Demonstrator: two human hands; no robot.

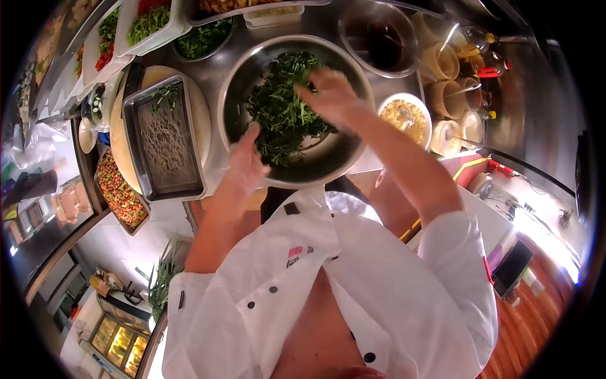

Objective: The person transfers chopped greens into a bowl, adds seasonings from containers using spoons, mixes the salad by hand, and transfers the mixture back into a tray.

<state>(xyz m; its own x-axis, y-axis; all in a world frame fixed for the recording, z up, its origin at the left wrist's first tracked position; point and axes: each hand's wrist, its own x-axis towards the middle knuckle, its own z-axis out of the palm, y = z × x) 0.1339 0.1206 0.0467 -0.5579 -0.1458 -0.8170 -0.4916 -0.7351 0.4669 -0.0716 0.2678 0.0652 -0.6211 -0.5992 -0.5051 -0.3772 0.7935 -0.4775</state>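
Note:
A wide steel bowl (228, 95) holds a heap of dark chopped leafy greens (278, 104). My left hand (248, 159), in what looks like a thin clear glove, is at the bowl's lower left side, its thumb raised apart from the fingers beside the greens. Over the right part of the heap is my right hand (331, 98), slightly blurred, with its fingers apart and their tips near the leaves. Nothing shows held in either hand. Left of the bowl, a rectangular metal tray (167, 148) with a few green scraps rests on a round board (201, 120).
A bowl of dark liquid (382, 47) and a white bowl of chopped pale food (406, 120) stand at right, near seasoning tubs (445, 98) and bottles (473, 43). Containers of cut vegetables (148, 25) line the upper left. A tray of diced mix (123, 196) lies lower left.

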